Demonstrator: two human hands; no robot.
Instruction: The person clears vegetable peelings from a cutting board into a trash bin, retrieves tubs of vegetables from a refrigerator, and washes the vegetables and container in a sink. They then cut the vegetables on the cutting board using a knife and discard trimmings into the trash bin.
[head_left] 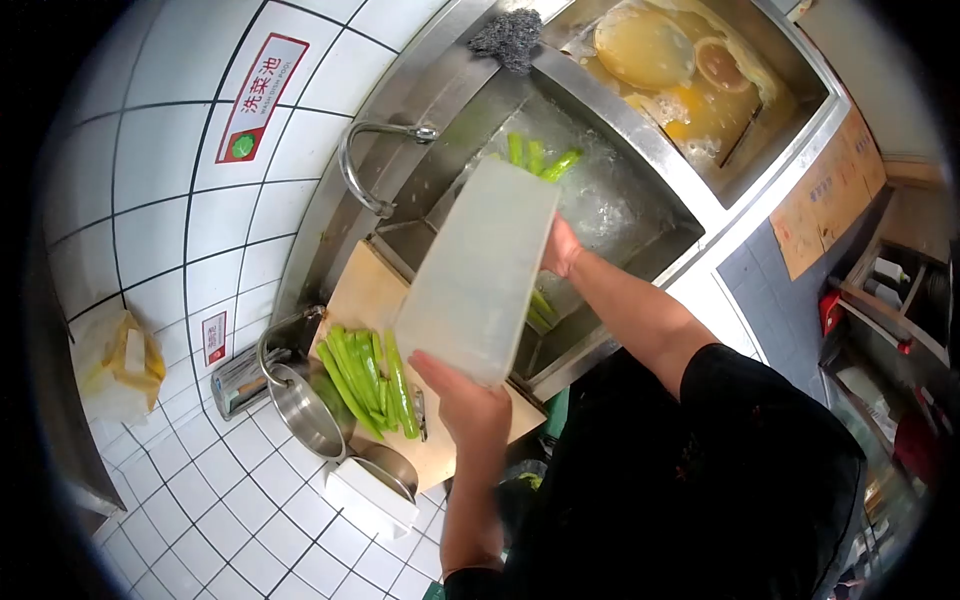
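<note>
A translucent white plastic container is held tilted over the edge between the sink and a wooden board. My left hand grips its near end, above the board. At its far right side, my right hand holds the edge, over the sink. Green vegetable pieces show just beyond the container's far end, above the wet sink basin. More long green stalks lie on the board beside my left hand. A few green pieces are partly visible below my right hand.
A second basin holds cloudy water with floating bowls. Steel wool rests on the sink's rim. A curved faucet stands at the wall. A metal pot and a white box are beside the board.
</note>
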